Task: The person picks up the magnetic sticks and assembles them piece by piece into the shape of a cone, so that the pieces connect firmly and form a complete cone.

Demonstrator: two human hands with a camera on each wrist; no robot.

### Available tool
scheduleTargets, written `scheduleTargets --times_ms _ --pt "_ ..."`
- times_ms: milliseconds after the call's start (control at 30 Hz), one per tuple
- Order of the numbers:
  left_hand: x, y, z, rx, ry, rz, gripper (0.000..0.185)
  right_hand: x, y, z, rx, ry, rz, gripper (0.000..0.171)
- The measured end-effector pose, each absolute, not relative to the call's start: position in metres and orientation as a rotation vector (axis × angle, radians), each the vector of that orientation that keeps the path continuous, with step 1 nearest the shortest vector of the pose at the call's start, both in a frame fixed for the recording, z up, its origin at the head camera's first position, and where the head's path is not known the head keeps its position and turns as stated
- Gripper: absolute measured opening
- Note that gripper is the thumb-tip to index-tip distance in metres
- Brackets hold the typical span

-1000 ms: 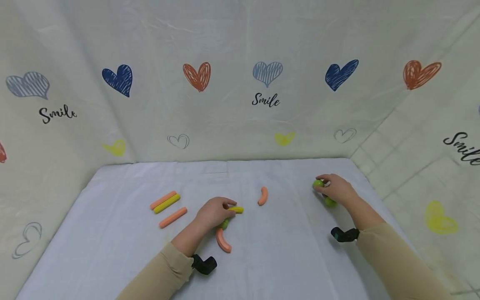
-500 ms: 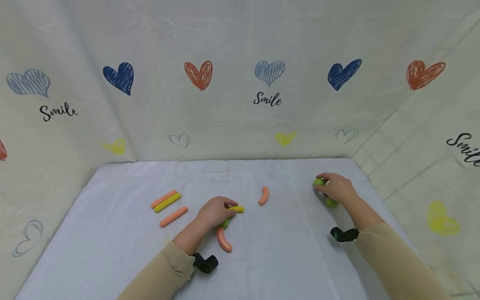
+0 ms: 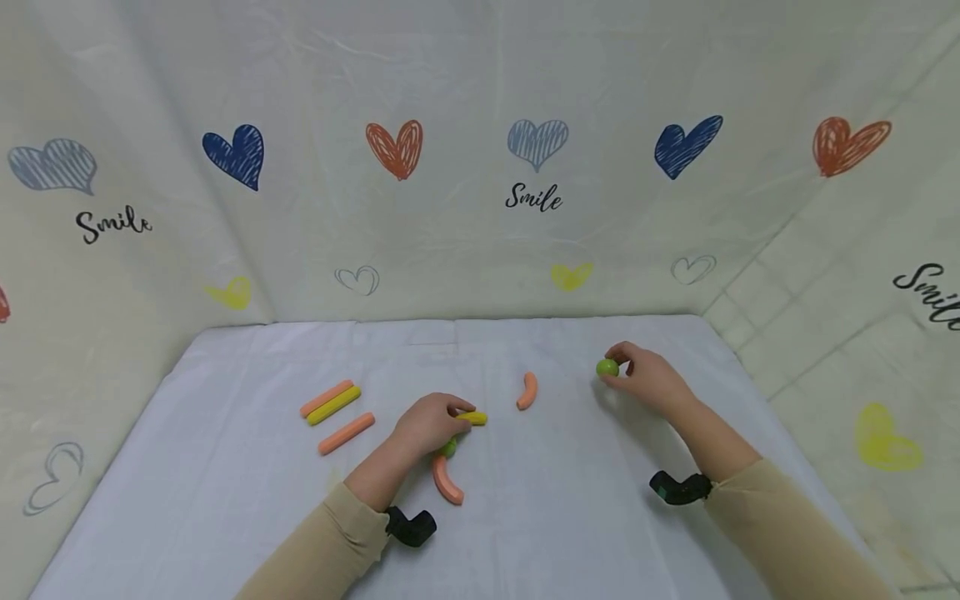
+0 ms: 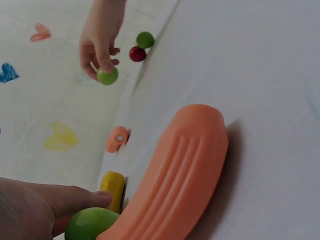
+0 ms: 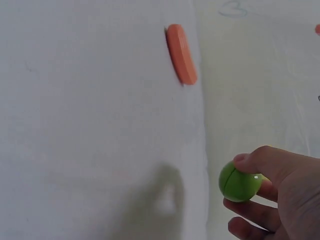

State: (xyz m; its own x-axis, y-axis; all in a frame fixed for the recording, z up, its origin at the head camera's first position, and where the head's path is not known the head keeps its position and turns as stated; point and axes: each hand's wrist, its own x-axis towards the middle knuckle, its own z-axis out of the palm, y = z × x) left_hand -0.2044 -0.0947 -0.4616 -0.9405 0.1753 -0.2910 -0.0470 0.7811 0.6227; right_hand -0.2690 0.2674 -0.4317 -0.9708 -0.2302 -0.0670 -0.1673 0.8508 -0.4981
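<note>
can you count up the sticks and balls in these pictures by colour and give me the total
Orange sticks: 4, two straight and two curved
Yellow sticks: 2, one in the left hand
Green balls: 3, one in the right hand
Red ball: 1, seen only in the left wrist view
Total: 10

Booth (image 3: 810, 350) of heart-printed sheets (image 3: 457, 233)

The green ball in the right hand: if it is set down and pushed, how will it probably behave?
Being round, the green ball would probably roll easily. Its glossy surface suggests it may be slippery. It seems stiff: no dent shows under the thumb.
</note>
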Motion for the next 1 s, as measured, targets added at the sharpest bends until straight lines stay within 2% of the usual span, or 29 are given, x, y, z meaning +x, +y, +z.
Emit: scheduleTargets --times_ms 533,1000 --pt "-0.206 -0.096 -0.464 0.093 2.631 0.960 0.025 -0.230 0.201 -0.443 -0.398 2.798 -0.814 0.043" --pt "-0.201 -0.099 -0.467 0.055 2.665 1.037 0.027 -0.211 0.147 -0.461 -0.440 2.719 -0.903 0.030"
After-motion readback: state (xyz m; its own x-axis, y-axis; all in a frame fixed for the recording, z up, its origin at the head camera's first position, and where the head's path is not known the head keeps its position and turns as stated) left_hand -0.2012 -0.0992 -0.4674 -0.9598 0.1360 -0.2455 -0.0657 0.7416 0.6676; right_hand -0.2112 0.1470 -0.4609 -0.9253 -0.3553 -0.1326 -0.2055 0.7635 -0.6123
